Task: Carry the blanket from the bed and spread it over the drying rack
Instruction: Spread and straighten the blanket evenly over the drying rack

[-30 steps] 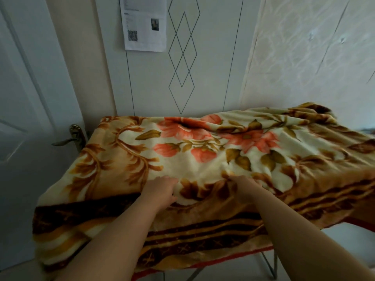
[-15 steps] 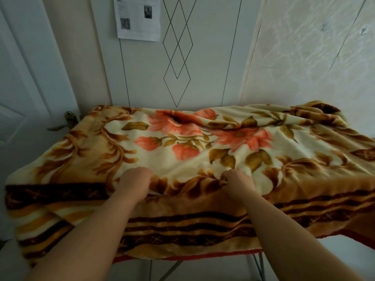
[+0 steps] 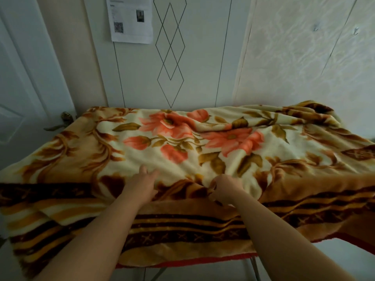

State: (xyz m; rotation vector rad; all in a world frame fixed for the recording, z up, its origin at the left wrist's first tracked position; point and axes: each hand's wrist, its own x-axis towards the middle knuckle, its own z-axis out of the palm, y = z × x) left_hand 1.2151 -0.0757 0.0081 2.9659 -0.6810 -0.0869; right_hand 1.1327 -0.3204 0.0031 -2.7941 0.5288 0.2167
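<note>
1. Fleecy cloth in cream and brown with orange flowers, the blanket (image 3: 203, 151), lies already over the drying rack (image 3: 256, 270). Of the rack I see only thin metal legs under the near hem; the blanket covers the rest.
2. The left hand (image 3: 142, 185) rests on top of the blanket near the front edge. Its fingers are stretched out and relaxed, touching the cloth without gripping it.
3. The right hand (image 3: 225, 189) is just beside it, also at the front edge. Its fingers are curled and pinch a small fold of the blanket, where the cream part meets the brown border.
4. In my judgement the carrying is finished and the step in hand is the last one: to spread and smooth the blanket on the rack.
5. The cloth is not yet even. A long ridge runs across the flowers in the middle, and the far right corner (image 3: 304, 116) is bunched in several folds.
6. The next move calls, I think, for a gentle pull of the pinched fold toward the person or to the right, while the flat hand holds the cloth, so that the ridge opens.
7. After this the bunched corner needs to be drawn out. A strong pull could slide the whole blanket off the rack.
</note>
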